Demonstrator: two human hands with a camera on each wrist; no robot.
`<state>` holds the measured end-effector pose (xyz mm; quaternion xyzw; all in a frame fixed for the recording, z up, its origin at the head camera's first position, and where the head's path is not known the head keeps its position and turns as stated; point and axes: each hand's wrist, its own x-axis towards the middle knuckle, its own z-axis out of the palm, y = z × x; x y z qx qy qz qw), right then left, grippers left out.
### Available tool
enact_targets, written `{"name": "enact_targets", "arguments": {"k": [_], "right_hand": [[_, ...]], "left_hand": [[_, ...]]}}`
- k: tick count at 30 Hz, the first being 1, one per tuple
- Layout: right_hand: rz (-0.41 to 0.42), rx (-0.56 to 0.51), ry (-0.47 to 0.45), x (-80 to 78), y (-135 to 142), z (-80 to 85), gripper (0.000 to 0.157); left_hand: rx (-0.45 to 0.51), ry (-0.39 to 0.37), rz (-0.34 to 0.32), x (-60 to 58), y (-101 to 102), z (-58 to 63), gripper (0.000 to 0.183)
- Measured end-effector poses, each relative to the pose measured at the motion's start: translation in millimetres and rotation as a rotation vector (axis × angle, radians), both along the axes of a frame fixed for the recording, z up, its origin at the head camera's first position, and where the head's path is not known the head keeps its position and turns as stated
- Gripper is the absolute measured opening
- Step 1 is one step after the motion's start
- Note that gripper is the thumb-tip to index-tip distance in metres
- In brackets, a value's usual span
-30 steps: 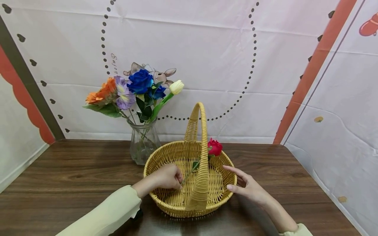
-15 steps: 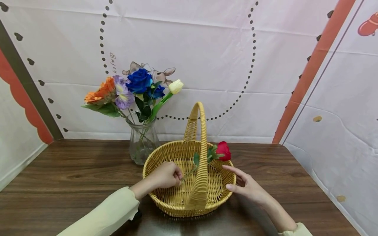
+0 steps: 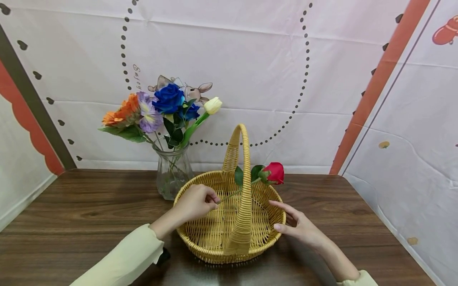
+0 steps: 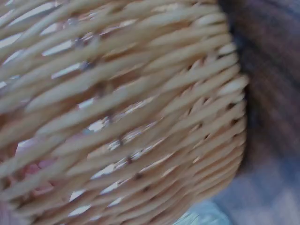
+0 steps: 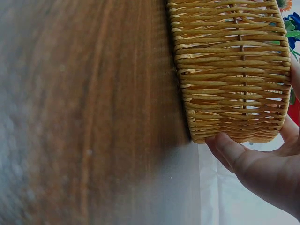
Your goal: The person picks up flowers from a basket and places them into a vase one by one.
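In the head view my left hand (image 3: 196,201) pinches the stem of a red rose (image 3: 274,173) above the left part of a yellow wicker basket (image 3: 198,247). The stem slants up to the right, passing behind the basket's tall handle (image 3: 246,190), and the bloom stands over the far right rim. My right hand (image 3: 304,227) holds the basket's right end, with index finger and thumb at the rim. In the right wrist view, fingers (image 5: 227,147) touch the outer wall. Woven basket wall (image 4: 131,112) fills most of the left wrist view and hides the left hand.
Behind the basket's left side stands a glass vase (image 3: 174,174) with orange, purple, blue and pale yellow flowers (image 3: 168,98). The wooden table (image 3: 89,210) ends at a printed cloth backdrop (image 3: 250,59).
My left hand has risen a little with the rose. The bloom has moved right and up, from beside the handle to above the rim. My right hand and the basket stay in place.
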<state>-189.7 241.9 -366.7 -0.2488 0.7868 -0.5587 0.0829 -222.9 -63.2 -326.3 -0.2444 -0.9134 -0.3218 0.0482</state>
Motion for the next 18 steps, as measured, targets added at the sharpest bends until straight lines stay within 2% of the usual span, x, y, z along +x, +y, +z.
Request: {"name": "enact_targets", "arguments": {"k": [9, 18], "right_hand": [[0.005, -0.005, 0.002, 1.2, -1.1, 1.8, 0.056], [0.016, -0.025, -0.021, 1.6, 1.0, 0.4, 0.058]], "left_hand": [[-0.026, 0.086, 0.085, 1.2, -15.2, 24.4, 0.005], [-0.067, 0.145, 0.156, 3.2, -47.5, 38.1, 0.004]]}}
